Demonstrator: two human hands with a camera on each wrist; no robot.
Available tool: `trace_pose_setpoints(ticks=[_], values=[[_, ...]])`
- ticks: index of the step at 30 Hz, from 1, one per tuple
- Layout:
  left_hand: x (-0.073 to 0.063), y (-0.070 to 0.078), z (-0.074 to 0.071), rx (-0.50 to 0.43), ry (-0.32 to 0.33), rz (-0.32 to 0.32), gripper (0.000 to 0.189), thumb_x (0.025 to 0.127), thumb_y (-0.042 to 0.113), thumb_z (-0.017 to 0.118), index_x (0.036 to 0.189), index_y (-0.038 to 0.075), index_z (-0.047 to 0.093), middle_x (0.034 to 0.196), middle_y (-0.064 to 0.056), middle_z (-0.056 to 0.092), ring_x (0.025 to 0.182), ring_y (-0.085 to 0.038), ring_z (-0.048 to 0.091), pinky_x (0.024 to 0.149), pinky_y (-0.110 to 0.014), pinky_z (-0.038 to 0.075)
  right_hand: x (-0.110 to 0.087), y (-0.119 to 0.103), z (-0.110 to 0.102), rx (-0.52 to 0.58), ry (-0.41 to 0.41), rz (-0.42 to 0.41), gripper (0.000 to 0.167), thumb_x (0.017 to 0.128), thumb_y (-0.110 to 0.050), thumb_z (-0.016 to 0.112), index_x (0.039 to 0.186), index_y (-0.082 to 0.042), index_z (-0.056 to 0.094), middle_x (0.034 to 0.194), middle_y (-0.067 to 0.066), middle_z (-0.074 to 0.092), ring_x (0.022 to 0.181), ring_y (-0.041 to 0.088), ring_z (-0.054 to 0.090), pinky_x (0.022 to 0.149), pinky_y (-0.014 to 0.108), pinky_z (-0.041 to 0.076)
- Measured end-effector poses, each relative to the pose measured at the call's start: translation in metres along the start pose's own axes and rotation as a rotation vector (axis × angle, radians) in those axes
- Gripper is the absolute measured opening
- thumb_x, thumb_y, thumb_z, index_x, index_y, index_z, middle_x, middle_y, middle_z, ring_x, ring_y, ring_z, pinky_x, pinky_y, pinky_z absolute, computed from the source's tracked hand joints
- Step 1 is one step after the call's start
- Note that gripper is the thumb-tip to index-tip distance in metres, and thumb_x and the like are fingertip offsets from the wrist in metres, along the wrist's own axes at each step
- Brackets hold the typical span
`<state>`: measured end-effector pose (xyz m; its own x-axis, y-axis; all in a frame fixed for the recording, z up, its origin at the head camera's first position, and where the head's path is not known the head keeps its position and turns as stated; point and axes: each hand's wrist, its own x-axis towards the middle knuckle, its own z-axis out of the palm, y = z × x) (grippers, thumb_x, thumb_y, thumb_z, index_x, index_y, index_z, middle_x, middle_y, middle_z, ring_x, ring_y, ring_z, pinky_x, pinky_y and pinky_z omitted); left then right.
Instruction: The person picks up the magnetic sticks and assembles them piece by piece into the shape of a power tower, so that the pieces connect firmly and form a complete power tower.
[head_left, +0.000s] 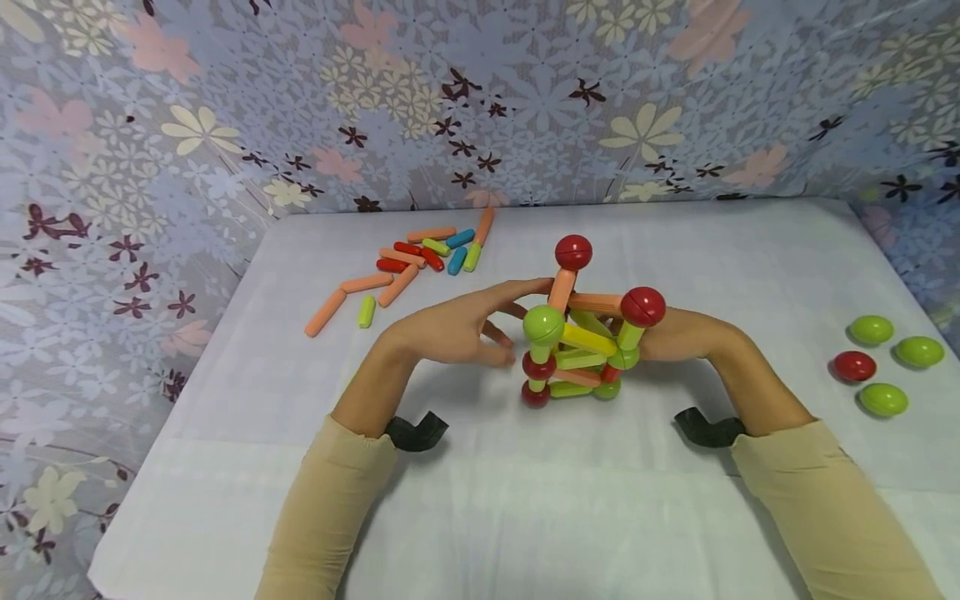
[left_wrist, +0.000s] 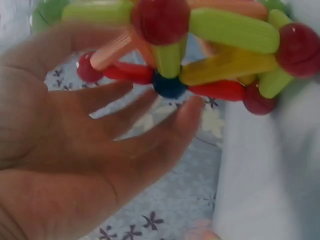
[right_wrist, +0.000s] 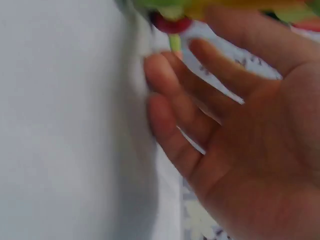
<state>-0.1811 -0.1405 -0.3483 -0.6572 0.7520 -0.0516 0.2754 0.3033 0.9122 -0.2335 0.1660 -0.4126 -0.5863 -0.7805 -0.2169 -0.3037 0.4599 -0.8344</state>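
Observation:
A structure of toy building rods and balls [head_left: 588, 340] stands on the white table between both hands, several layers tall. Red balls [head_left: 643, 307] top two of its rods, and a green ball [head_left: 543, 325] caps another. My left hand [head_left: 457, 327] is at its left side, fingers spread and fingertips close to an upright orange rod [head_left: 562, 290]. In the left wrist view, a dark blue ball [left_wrist: 169, 85] joins red and yellow rods beyond the fingers. My right hand [head_left: 682, 333] reaches behind the right side, fingertips hidden in the head view; the right wrist view shows loosely bent fingers [right_wrist: 170, 120] below the structure.
Loose orange, red, blue and lime rods [head_left: 399, 285] lie scattered at the back left. Three green balls and a red ball [head_left: 854, 367] lie at the right edge. Flowered cloth [head_left: 525, 100] hangs behind the table [head_left: 480, 517]. A black strap [head_left: 417, 433] circles each wrist.

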Motion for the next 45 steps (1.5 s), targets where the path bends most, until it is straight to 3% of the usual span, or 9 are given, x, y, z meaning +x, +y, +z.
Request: trace_pose_setpoints(ticks=[6, 13, 19, 24, 27, 31, 34, 39, 45], values=[[0.008, 0.003, 0.011, 0.005, 0.034, -0.008, 0.1, 0.077, 0.027, 0.083, 0.153, 0.029, 0.019, 0.153, 0.015, 0.022, 0.125, -0.018, 0.043, 0.091, -0.034, 0.049, 0.014, -0.001, 0.011, 0.052, -0.004, -0.27, 0.066, 0.088, -0.016, 0.069, 0.146, -0.018, 0.039, 0.131, -0.003, 0.053, 0.116, 0.018, 0.051, 0.097, 0.041, 0.043], [0.011, -0.005, 0.006, -0.055, 0.027, 0.029, 0.081, 0.082, 0.012, 0.075, 0.151, 0.017, 0.031, 0.129, 0.002, 0.054, 0.111, -0.016, 0.057, 0.091, -0.031, 0.049, 0.017, 0.002, 0.014, 0.088, 0.023, -0.234, 0.053, 0.089, -0.015, 0.066, 0.136, -0.012, 0.044, 0.116, 0.005, 0.054, 0.107, 0.024, 0.049, 0.093, 0.045, 0.042], [-0.012, -0.005, -0.015, 0.115, 0.027, -0.031, 0.062, 0.086, 0.019, 0.072, 0.142, 0.013, 0.045, 0.127, 0.003, 0.056, 0.108, -0.015, 0.059, 0.09, -0.032, 0.049, 0.02, 0.0, 0.014, 0.011, 0.059, -0.205, 0.034, 0.092, -0.015, 0.064, 0.121, -0.007, 0.047, 0.103, 0.007, 0.051, 0.1, 0.024, 0.048, 0.087, 0.039, 0.044], [-0.063, -0.008, -0.034, 0.32, 0.197, -0.238, 0.043, 0.087, 0.024, 0.072, 0.127, 0.017, 0.057, 0.11, 0.004, 0.063, 0.093, -0.012, 0.062, 0.083, -0.033, 0.051, 0.023, 0.001, 0.017, -0.014, 0.041, -0.215, 0.031, 0.091, -0.012, 0.065, 0.116, -0.007, 0.047, 0.1, 0.007, 0.05, 0.098, 0.024, 0.049, 0.085, 0.036, 0.045], [-0.093, -0.016, -0.041, 0.425, 0.263, -0.445, 0.042, 0.085, 0.03, 0.074, 0.122, 0.018, 0.058, 0.106, 0.002, 0.064, 0.091, -0.014, 0.061, 0.078, -0.035, 0.051, 0.021, 0.001, 0.019, -0.018, 0.047, -0.174, 0.04, 0.09, -0.011, 0.066, 0.124, -0.004, 0.046, 0.108, 0.008, 0.051, 0.104, 0.026, 0.048, 0.093, 0.044, 0.043], [-0.123, -0.033, -0.043, 0.542, 0.233, -0.708, 0.046, 0.084, 0.035, 0.075, 0.122, 0.015, 0.058, 0.105, -0.002, 0.064, 0.087, -0.017, 0.06, 0.072, -0.038, 0.05, 0.016, 0.0, 0.019, 0.011, 0.052, -0.147, 0.044, 0.091, -0.011, 0.065, 0.129, -0.002, 0.044, 0.113, 0.012, 0.051, 0.108, 0.028, 0.046, 0.095, 0.05, 0.041], [-0.138, -0.049, -0.036, 0.566, 0.194, -0.799, 0.043, 0.084, 0.032, 0.074, 0.118, 0.011, 0.058, 0.096, -0.002, 0.063, 0.078, -0.017, 0.058, 0.066, -0.036, 0.048, 0.014, 0.0, 0.017, 0.02, 0.048, -0.172, 0.036, 0.092, -0.012, 0.065, 0.122, -0.006, 0.046, 0.106, 0.01, 0.05, 0.102, 0.025, 0.047, 0.089, 0.039, 0.044], [-0.142, -0.063, -0.025, 0.585, 0.226, -0.754, 0.03, 0.083, 0.018, 0.071, 0.109, 0.006, 0.061, 0.084, -0.002, 0.058, 0.07, -0.017, 0.053, 0.06, -0.033, 0.045, 0.013, 0.001, 0.016, 0.01, 0.058, -0.194, 0.028, 0.092, -0.012, 0.064, 0.114, -0.008, 0.046, 0.098, 0.008, 0.048, 0.095, 0.023, 0.047, 0.081, 0.031, 0.044], [-0.121, -0.042, -0.03, 0.334, 0.37, -0.452, 0.034, 0.087, 0.023, 0.071, 0.118, 0.012, 0.064, 0.099, -0.003, 0.065, 0.075, -0.017, 0.064, 0.066, -0.035, 0.052, 0.016, -0.001, 0.016, 0.029, 0.047, -0.198, 0.031, 0.093, -0.013, 0.062, 0.119, -0.008, 0.045, 0.102, 0.009, 0.049, 0.097, 0.025, 0.048, 0.083, 0.032, 0.044]])
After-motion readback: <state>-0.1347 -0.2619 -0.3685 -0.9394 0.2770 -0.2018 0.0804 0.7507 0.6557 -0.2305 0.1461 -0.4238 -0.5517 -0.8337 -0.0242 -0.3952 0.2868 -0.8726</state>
